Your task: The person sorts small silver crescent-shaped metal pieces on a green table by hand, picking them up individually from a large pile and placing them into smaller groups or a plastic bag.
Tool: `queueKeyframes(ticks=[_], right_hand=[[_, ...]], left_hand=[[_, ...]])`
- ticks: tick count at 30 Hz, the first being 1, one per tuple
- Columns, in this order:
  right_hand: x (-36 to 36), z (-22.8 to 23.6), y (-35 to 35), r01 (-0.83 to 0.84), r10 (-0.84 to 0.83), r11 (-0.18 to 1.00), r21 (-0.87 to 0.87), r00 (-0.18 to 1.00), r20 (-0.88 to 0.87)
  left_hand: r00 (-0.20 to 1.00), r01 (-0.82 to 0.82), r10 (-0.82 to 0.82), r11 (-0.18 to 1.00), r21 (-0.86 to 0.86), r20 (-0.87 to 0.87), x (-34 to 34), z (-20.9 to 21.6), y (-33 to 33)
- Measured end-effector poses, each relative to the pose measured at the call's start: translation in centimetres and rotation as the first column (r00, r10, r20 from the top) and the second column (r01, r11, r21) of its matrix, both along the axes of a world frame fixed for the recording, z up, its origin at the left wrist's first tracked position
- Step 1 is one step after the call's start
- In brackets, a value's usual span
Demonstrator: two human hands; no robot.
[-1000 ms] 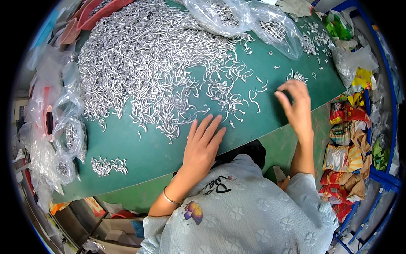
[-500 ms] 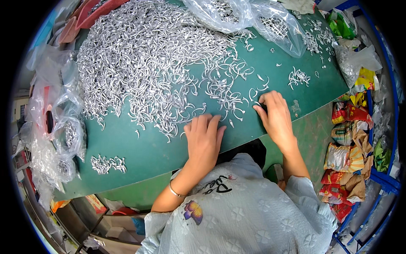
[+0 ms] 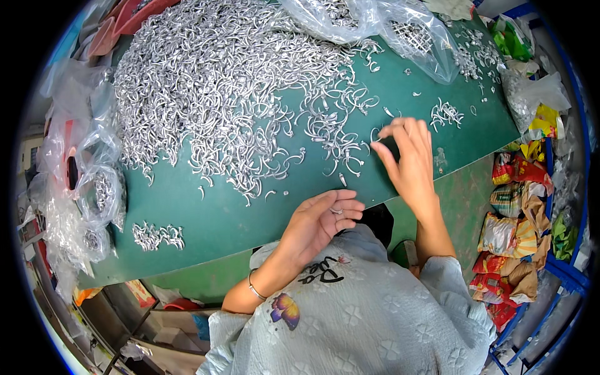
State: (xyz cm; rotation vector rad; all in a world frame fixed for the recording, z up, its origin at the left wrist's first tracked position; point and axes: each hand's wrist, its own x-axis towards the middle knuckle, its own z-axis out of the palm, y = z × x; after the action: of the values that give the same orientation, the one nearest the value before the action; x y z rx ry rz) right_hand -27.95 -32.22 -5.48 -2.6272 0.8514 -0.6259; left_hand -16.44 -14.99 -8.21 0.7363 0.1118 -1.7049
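Observation:
A large heap of small curved silver metal pieces covers much of the green table, thinning out toward me. My left hand is turned palm up at the table's near edge, its fingers curled loosely around a small silver piece. To its right, my right hand is above the tabletop. Its thumb and forefinger close around a thin curved silver piece right of the heap; the exact contact is too small to make out.
A small group of silver pieces lies at the near left, another group at the right. Clear plastic bags with metal parts lie at the back; more bags line the left side. Colourful packages stand beside a blue rack on the right.
My left hand has drawn back from the heap's edge toward me and turned palm up, showing a silver piece. My right hand has shifted slightly up, its thumb and forefinger at a curved piece.

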Motion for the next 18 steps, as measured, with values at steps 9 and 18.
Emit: queueKeyframes(ticks=[9, 18], right_hand=[[0.0, -2.1, -1.0, -0.091, 0.09, 0.992, -0.082, 0.996, -0.015], [-0.4, -1.9, -0.3, -0.01, 0.007, 1.0, 0.03, 0.997, 0.079]], left_hand=[[0.969, -0.149, 0.143, 0.989, -0.012, -0.199, 0.1, 1.0, -0.3], [0.938, -0.191, 0.144, 0.973, -0.126, -0.314, 0.5, 0.8, -0.1]])
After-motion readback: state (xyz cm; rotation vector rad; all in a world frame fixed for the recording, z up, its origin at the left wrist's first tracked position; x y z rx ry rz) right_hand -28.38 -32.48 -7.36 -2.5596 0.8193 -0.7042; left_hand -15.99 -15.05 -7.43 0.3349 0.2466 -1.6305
